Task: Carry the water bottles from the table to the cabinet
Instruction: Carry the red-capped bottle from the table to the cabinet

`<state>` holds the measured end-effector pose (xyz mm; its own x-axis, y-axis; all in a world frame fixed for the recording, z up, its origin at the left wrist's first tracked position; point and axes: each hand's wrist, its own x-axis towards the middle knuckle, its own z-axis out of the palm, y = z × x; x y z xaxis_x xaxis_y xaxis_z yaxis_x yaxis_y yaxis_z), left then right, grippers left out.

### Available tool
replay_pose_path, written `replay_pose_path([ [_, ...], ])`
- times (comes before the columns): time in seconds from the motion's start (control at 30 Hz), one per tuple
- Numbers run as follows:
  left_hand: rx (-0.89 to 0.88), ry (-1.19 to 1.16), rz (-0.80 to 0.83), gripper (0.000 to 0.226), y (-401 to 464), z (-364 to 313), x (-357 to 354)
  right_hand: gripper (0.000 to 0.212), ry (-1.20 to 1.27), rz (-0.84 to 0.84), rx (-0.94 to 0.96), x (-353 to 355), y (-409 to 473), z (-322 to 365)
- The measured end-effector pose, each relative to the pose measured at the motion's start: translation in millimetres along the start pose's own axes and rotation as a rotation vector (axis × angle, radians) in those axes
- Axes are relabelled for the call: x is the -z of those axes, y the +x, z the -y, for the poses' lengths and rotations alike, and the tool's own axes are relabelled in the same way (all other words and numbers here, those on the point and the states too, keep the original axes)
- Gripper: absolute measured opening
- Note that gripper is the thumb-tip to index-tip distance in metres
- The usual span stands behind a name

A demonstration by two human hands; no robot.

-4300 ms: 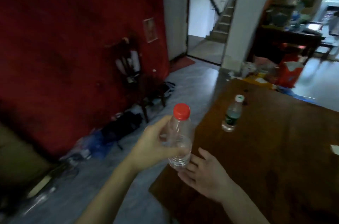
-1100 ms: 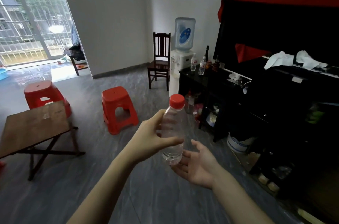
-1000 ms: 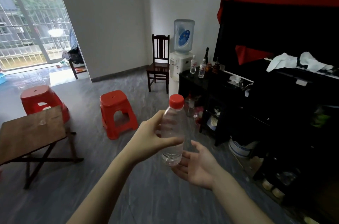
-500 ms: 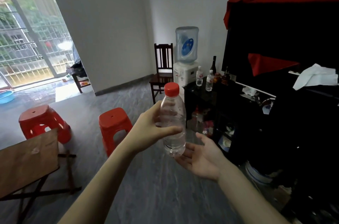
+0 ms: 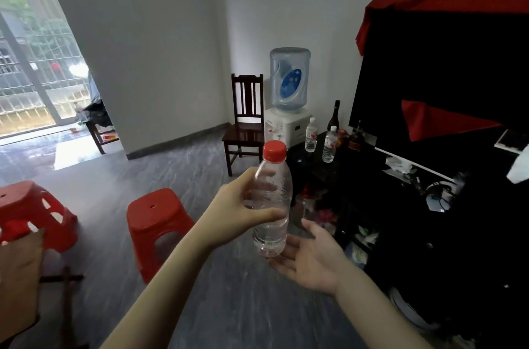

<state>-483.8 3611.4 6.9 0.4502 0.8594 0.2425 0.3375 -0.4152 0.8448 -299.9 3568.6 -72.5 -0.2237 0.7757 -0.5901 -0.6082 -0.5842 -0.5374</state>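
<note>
My left hand (image 5: 234, 212) grips a clear water bottle (image 5: 272, 205) with a red cap, held upright in front of me. My right hand (image 5: 310, 258) is spread palm up just under the bottle's base, fingers straight. The dark cabinet (image 5: 360, 182) stands to the right. On its near end stand two small water bottles (image 5: 310, 134) (image 5: 329, 144) beside a dark wine bottle (image 5: 333, 116).
A water dispenser (image 5: 287, 108) and a dark wooden chair (image 5: 246, 125) stand by the far wall. Two red plastic stools (image 5: 157, 220) (image 5: 31, 211) are on the grey floor at left. A brown table corner (image 5: 20, 268) shows at the lower left. A large black screen (image 5: 440, 76) with red cloth tops the cabinet.
I have walked closer to the cabinet; it and the dispenser look larger, and the table has slid off to the left. Both hands keep the same hold on the bottle.
</note>
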Motion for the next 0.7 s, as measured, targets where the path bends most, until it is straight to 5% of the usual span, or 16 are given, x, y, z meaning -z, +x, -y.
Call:
replay_pose_path([
  [0.3, -0.040, -0.052, 0.040, 0.064, 127, 63, 41, 0.066, -0.007, -0.072, 0.026, -36, 105, 77],
  [0.7, 0.015, -0.147, 0.225, 0.061, 272, 109, 6, 0.067, 0.122, -0.166, 0.063, 11, 182, 164],
])
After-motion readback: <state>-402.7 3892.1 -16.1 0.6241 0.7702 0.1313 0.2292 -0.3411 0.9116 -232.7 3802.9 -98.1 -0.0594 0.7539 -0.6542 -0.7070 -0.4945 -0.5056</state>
